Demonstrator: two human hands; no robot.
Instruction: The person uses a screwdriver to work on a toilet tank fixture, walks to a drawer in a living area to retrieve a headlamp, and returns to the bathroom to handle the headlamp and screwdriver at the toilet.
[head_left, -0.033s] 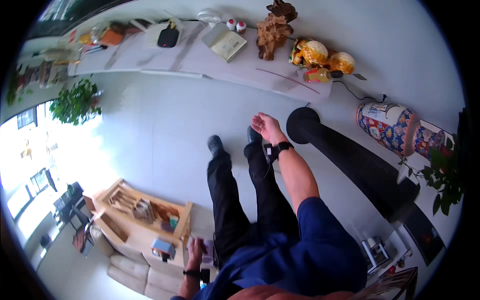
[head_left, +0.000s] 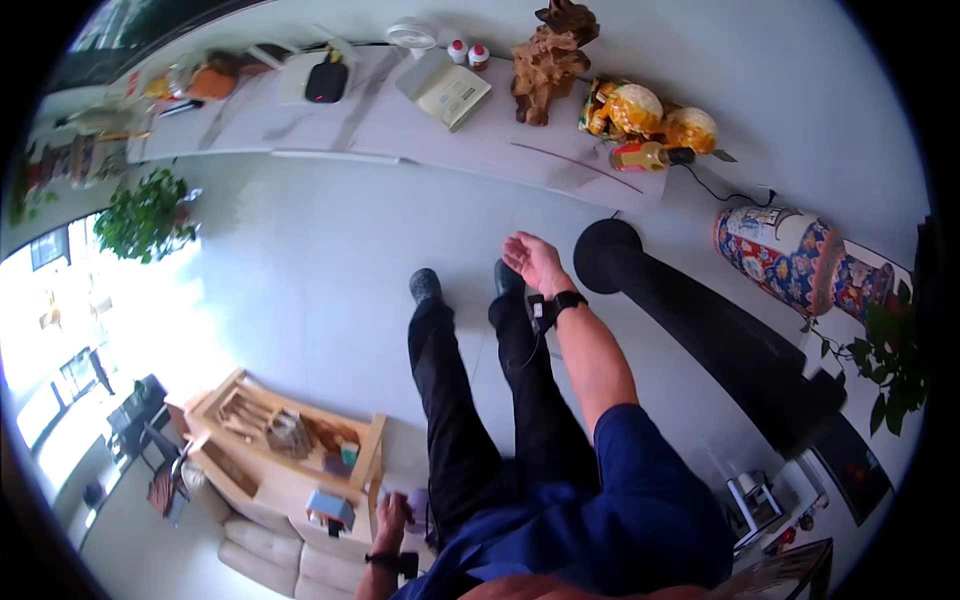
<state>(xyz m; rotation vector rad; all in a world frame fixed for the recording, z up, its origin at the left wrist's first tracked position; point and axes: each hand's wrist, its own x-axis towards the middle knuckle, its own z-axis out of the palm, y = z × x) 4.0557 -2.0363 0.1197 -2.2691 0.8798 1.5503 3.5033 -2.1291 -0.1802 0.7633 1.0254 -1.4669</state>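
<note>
Purple item (head_left: 418,512), blurred: beside or perhaps in left hand (head_left: 391,514), grip cannot be told | right hand (head_left: 534,263): empty, loosely unfurled, near black column (head_left: 705,342) | bottle (head_left: 643,157): near right front corner of white marbled surface (head_left: 470,148).

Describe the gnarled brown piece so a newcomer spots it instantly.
Find the long marble-patterned counter along the wall. Toward its right end, the gnarled piece sits between two small red-and-white containers and orange-and-white ornaments. Unlike them, it's plain brown, craggy, irregular.
</note>
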